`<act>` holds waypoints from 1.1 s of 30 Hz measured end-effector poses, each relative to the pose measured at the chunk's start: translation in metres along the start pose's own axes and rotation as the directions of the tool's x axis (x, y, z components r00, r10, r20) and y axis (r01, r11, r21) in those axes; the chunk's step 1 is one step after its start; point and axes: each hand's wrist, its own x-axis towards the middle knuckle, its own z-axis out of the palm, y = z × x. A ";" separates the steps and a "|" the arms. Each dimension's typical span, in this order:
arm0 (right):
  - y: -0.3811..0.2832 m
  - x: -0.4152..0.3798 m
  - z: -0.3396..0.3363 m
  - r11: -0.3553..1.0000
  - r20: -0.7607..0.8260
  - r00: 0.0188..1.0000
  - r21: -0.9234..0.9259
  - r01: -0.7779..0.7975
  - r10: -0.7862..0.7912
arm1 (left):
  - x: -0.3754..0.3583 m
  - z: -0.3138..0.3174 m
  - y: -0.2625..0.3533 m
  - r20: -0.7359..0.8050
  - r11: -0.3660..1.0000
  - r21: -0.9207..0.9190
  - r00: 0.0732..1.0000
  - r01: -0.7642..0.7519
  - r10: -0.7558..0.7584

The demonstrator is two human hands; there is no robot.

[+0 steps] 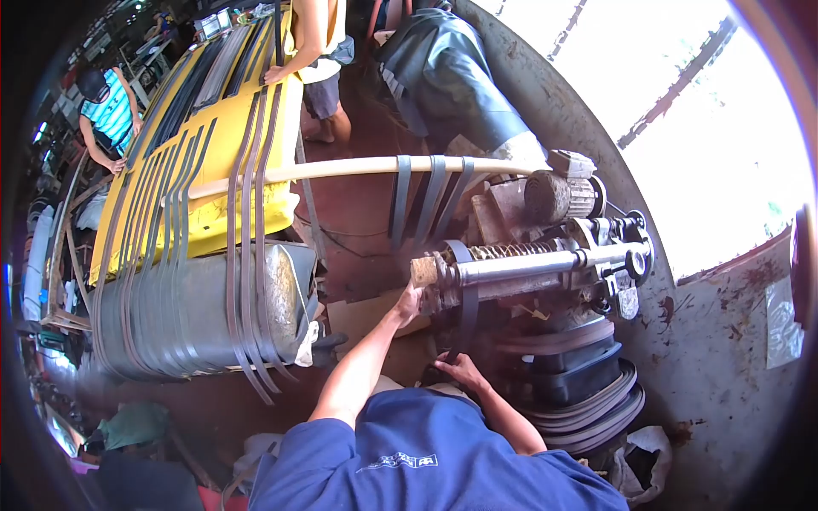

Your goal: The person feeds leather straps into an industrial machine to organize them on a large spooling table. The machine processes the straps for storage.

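A tan, rough-faced block (423,272) sits at the left end of a belt-driven roller machine (520,268). My left hand (410,301) is closed around its lower part; some fingers are hidden. A dark strap (469,311) loops over the machine's roller and hangs toward my body. Its lower end is in my closed right hand (461,371), close to my waist. Several coiled straps (596,417) lie to the right of this hand, around a black bin (579,375).
A long pale pole (358,167) carries three dark straps (434,192) behind the machine. At left, many strips drape over a yellow-covered table (217,136) and a grey padded roll (170,315). Two other people stand by that table. A curved metal wall (682,366) borders the right side.
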 end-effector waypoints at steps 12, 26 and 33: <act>0.064 -0.029 0.021 0.999 0.271 0.963 -0.041 -0.006 0.017 | -0.030 0.017 -0.018 0.022 0.978 -0.192 0.997 0.082 -0.080; 0.040 -0.060 0.007 0.993 0.146 0.988 0.113 0.023 -0.040 | -0.068 0.020 -0.047 -0.044 0.972 -0.158 0.982 0.175 -0.184; 0.007 -0.063 -0.005 0.984 0.130 0.982 0.132 0.120 -0.138 | -0.079 0.014 -0.060 -0.017 0.966 -0.182 0.982 0.182 -0.188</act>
